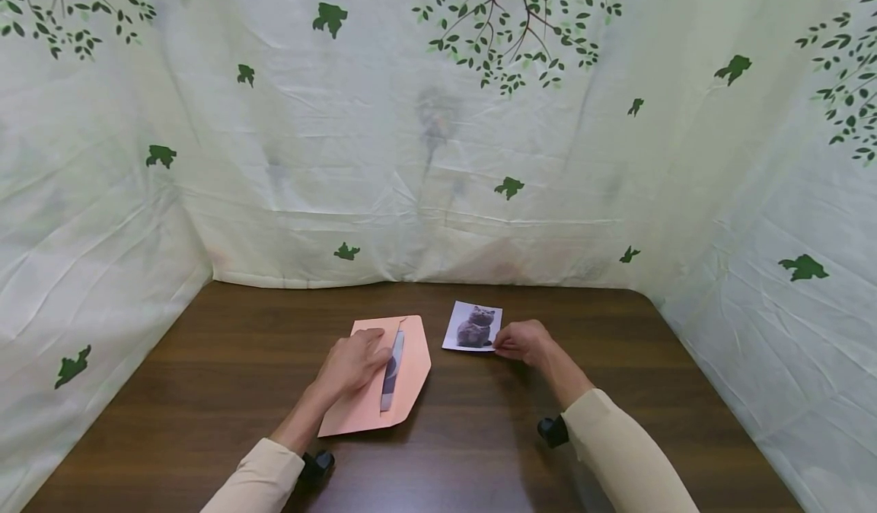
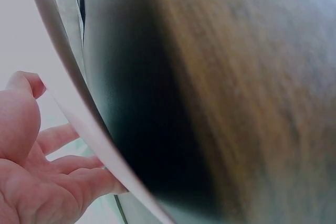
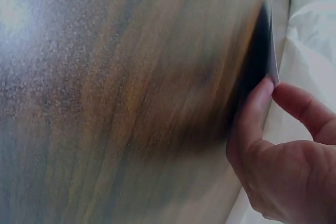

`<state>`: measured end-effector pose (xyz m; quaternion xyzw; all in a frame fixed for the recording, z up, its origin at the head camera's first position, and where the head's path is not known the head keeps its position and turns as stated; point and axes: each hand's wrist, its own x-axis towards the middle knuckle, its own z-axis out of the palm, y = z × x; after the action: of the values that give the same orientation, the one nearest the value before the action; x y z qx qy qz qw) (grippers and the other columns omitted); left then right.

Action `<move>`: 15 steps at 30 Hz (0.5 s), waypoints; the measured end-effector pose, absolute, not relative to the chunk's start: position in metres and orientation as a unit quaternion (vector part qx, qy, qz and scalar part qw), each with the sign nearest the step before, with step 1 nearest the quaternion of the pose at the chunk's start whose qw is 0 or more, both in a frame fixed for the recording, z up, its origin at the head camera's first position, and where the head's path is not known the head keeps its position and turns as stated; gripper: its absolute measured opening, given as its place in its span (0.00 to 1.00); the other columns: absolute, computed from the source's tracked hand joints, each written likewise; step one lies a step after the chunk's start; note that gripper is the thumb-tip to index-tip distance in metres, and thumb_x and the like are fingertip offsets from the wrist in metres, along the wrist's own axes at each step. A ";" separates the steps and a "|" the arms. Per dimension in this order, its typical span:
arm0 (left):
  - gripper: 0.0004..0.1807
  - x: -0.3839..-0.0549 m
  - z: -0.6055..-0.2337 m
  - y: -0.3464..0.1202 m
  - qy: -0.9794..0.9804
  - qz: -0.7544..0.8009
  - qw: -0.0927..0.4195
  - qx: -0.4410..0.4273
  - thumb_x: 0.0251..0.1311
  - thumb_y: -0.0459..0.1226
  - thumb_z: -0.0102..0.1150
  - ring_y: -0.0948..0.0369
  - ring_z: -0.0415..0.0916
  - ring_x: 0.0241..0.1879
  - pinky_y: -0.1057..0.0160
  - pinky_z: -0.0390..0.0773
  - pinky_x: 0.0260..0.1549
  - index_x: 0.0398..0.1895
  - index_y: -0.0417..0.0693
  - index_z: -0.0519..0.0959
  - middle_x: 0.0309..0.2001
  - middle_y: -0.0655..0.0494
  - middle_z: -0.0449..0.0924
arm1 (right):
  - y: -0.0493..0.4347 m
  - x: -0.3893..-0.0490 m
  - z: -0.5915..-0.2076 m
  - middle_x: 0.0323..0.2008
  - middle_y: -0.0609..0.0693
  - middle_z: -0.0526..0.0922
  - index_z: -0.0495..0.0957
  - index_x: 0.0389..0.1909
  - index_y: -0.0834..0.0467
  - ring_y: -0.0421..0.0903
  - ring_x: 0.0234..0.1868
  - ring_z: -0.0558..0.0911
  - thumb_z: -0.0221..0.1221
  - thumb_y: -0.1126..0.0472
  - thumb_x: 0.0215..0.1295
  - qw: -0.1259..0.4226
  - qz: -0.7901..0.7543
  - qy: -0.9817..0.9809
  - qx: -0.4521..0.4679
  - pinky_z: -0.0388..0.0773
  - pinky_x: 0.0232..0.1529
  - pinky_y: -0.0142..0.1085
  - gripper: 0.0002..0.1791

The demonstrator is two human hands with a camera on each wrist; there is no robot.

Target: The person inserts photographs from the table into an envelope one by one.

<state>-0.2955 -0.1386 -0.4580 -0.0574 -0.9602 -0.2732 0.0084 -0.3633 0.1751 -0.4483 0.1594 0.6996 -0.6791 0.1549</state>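
Note:
In the head view, a pink envelope [image 1: 361, 410] is tilted above the table, its pointed flap open toward the right. A second printed picture [image 1: 390, 383] shows partly through the envelope's mouth. My left hand [image 1: 352, 364] grips the envelope, fingers over its face; the left wrist view shows the hand [image 2: 52, 166] at the pale sheet's edge. Just right of the envelope is a photo of a grey cat [image 1: 474, 326]. My right hand [image 1: 527, 343] pinches its lower right corner between thumb and fingertips. The right wrist view shows that photo [image 3: 273, 59] nearly edge-on.
A dark wooden table [image 1: 473, 437] lies under both hands. Behind it and along its sides hangs a white cloth [image 1: 308, 155] printed with green leaves. Black wrist bands [image 1: 553, 431] sit below both hands.

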 end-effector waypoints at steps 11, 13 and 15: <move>0.27 -0.295 -0.459 -0.140 -0.960 -0.272 0.015 -0.060 0.68 0.42 0.57 0.38 0.73 0.64 0.41 0.72 0.62 0.67 0.39 0.74 0.64 0.37 0.77 | 0.180 -0.359 -0.443 0.31 0.55 0.82 0.77 0.39 0.69 0.45 0.31 0.84 0.58 0.73 0.58 0.198 -0.655 0.712 0.158 0.86 0.39 0.37 0.08; 0.27 -0.295 -0.459 -0.140 -0.960 -0.274 0.016 -0.061 0.68 0.42 0.57 0.38 0.73 0.64 0.41 0.71 0.62 0.67 0.39 0.74 0.64 0.37 0.77 | 0.180 -0.359 -0.443 0.33 0.56 0.82 0.77 0.41 0.69 0.46 0.32 0.84 0.59 0.70 0.61 0.204 -0.657 0.710 0.152 0.86 0.42 0.39 0.09; 0.27 -0.295 -0.459 -0.140 -0.959 -0.275 0.016 -0.061 0.68 0.42 0.57 0.38 0.73 0.65 0.41 0.71 0.62 0.67 0.39 0.75 0.64 0.37 0.76 | 0.179 -0.359 -0.444 0.35 0.57 0.82 0.77 0.44 0.69 0.46 0.33 0.84 0.59 0.67 0.64 0.206 -0.657 0.709 0.150 0.85 0.44 0.39 0.11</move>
<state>-0.2948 -0.1395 -0.4588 -0.0613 -0.9594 -0.2750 0.0156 -0.3593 0.1792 -0.4445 0.1502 0.7091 -0.6574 0.2060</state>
